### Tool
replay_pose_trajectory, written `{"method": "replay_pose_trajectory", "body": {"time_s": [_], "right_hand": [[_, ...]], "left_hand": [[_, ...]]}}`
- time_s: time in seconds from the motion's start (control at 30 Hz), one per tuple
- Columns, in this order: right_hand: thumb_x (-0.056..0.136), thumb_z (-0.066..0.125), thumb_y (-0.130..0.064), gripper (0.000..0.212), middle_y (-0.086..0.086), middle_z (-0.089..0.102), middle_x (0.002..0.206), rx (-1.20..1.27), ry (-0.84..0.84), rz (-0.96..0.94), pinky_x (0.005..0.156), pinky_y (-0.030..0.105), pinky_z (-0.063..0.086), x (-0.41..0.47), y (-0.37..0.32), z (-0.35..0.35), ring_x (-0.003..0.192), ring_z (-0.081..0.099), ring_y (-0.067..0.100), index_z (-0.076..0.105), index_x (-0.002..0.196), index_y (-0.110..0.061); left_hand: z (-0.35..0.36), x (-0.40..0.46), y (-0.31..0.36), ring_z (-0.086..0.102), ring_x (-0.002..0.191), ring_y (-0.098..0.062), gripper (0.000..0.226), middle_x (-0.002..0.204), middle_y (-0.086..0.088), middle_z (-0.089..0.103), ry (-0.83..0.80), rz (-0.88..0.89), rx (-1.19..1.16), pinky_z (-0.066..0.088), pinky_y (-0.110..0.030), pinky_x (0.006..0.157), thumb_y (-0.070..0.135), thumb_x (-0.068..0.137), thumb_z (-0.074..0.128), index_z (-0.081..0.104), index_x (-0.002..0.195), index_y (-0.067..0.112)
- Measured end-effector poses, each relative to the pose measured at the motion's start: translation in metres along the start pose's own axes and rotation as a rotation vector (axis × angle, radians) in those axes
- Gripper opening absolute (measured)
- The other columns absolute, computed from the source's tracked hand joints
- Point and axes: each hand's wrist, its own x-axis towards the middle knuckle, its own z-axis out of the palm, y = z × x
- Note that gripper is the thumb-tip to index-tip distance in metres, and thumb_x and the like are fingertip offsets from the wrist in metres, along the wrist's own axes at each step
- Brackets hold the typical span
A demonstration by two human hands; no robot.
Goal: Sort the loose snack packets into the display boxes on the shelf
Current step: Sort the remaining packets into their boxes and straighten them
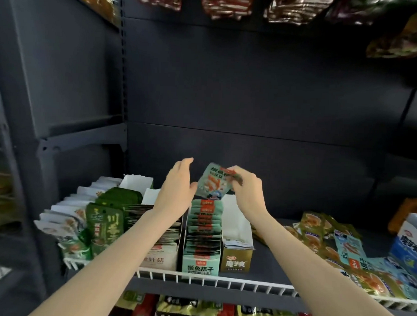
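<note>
Teal packet [213,182] pinched in right hand [245,193] fingers [235,174], above teal box [201,258]

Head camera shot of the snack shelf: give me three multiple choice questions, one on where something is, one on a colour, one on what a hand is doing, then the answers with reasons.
1. Where is the loose pile of packets on the shelf?
A. Right of the display boxes
B. Left of the dark green packets
C. On the shelf below

2. What colour is the front of the display box under the held packet?
A. Red
B. Mint green
C. Black

3. What is the right hand doing?
A. Resting flat on the wire rail
B. Hanging idle
C. Pinching a packet above the boxes

Answers: 1 A, the pile lies right of the gold box. 2 B, its front panel is pale mint green. 3 C, its fingers pinch the packet's top while the left hand is open beside it.
</note>
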Motion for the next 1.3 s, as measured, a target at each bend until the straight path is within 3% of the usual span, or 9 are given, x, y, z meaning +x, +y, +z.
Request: {"method": "replay_pose_trajectory", "body": {"time_s": [0.2, 0.3, 0.43, 0.57, 0.7, 0.8, 0.97, 1.1, 1.3], "right_hand": [[0.094, 0.045, -0.005, 0.025, 0.002, 0.069, 0.089, -0.198, -0.284, -0.064, 0.072, 0.035, 0.051, -0.001, 0.002, 0.009, 0.084, 0.064, 0.021, 0.067, 0.097, -0.017], [0.095, 0.046, -0.005, 0.024, 0.002, 0.065, 0.1, -0.232, -0.338, -0.107, 0.077, 0.023, 0.045, 0.001, -0.003, 0.008, 0.092, 0.058, 0.015, 0.067, 0.103, -0.014], [0.096, 0.046, -0.01, 0.025, 0.001, 0.066, 0.104, -0.257, -0.372, -0.096, 0.081, 0.025, 0.046, 0.0, -0.001, 0.01, 0.093, 0.058, 0.012, 0.067, 0.109, -0.016], [0.096, 0.044, -0.013, 0.029, -0.001, 0.067, 0.113, -0.339, -0.462, -0.026, 0.092, 0.038, 0.049, -0.005, 0.009, 0.014, 0.103, 0.06, 0.017, 0.064, 0.113, -0.024], [0.093, 0.046, -0.007, 0.034, -0.004, 0.064, 0.118, -0.225, -0.385, -0.001, 0.093, 0.015, 0.039, -0.015, 0.012, -0.006, 0.11, 0.056, 0.008, 0.061, 0.12, -0.02], [0.093, 0.047, -0.007, 0.031, -0.006, 0.065, 0.114, -0.219, -0.24, 0.025, 0.087, 0.013, 0.039, -0.023, 0.03, -0.033, 0.104, 0.056, 0.004, 0.063, 0.116, -0.019], [0.091, 0.049, -0.008, 0.031, 0.001, 0.062, 0.118, -0.285, -0.037, 0.222, 0.087, 0.018, 0.04, -0.041, 0.096, -0.085, 0.108, 0.057, 0.013, 0.062, 0.118, -0.017], [0.091, 0.053, -0.014, 0.038, 0.016, 0.056, 0.123, -0.422, -0.054, 0.446, 0.086, 0.033, 0.044, -0.054, 0.171, -0.118, 0.112, 0.054, 0.032, 0.05, 0.128, -0.009], [0.093, 0.051, -0.044, 0.077, 0.028, 0.009, 0.152, -0.666, -0.201, 0.79, 0.114, 0.048, 0.018, -0.057, 0.254, -0.147, 0.143, 0.003, 0.039, 0.008, 0.149, -0.014]], "left_hand": [[-0.001, -0.003, -0.006, 0.058, 0.108, -0.021, 0.034, 0.119, -0.002, 0.063, -0.199, 0.1, 0.219, 0.047, -0.042, 0.092, 0.026, 0.093, 0.056, 0.053, 0.127, 0.021], [-0.001, -0.004, -0.003, 0.063, 0.096, -0.023, 0.023, 0.103, -0.002, 0.068, -0.219, 0.146, 0.31, 0.049, -0.036, 0.083, 0.027, 0.097, 0.048, 0.06, 0.115, 0.02], [-0.003, -0.002, -0.004, 0.062, 0.094, -0.021, 0.026, 0.101, 0.001, 0.069, -0.133, 0.246, 0.486, 0.038, -0.029, 0.08, 0.027, 0.1, 0.039, 0.061, 0.113, 0.022], [0.002, -0.004, -0.003, 0.062, 0.092, -0.024, 0.025, 0.103, -0.002, 0.068, -0.317, 0.206, 0.487, 0.046, -0.032, 0.08, 0.027, 0.098, 0.042, 0.062, 0.112, 0.022], [0.013, -0.006, 0.009, 0.059, 0.099, -0.019, 0.024, 0.107, 0.002, 0.065, -0.273, 0.25, 0.415, 0.046, -0.034, 0.086, 0.028, 0.094, 0.049, 0.062, 0.112, 0.022], [0.033, -0.01, 0.032, 0.054, 0.104, -0.016, 0.027, 0.111, 0.004, 0.061, -0.221, 0.34, 0.369, 0.042, -0.033, 0.09, 0.028, 0.094, 0.047, 0.059, 0.117, 0.022], [0.103, -0.019, 0.091, 0.051, 0.11, -0.017, 0.027, 0.117, 0.003, 0.059, -0.288, 0.38, 0.201, 0.042, -0.031, 0.088, 0.024, 0.095, 0.045, 0.056, 0.119, 0.02], [0.179, -0.017, 0.119, 0.049, 0.116, -0.021, 0.035, 0.128, -0.001, 0.051, -0.458, 0.248, 0.122, 0.043, -0.035, 0.089, 0.026, 0.096, 0.043, 0.048, 0.128, 0.015], [0.273, -0.001, 0.102, 0.01, 0.145, -0.026, 0.075, 0.159, -0.006, 0.004, -0.744, 0.095, 0.261, 0.019, -0.043, 0.116, 0.046, 0.093, 0.047, 0.009, 0.15, 0.015]]}}
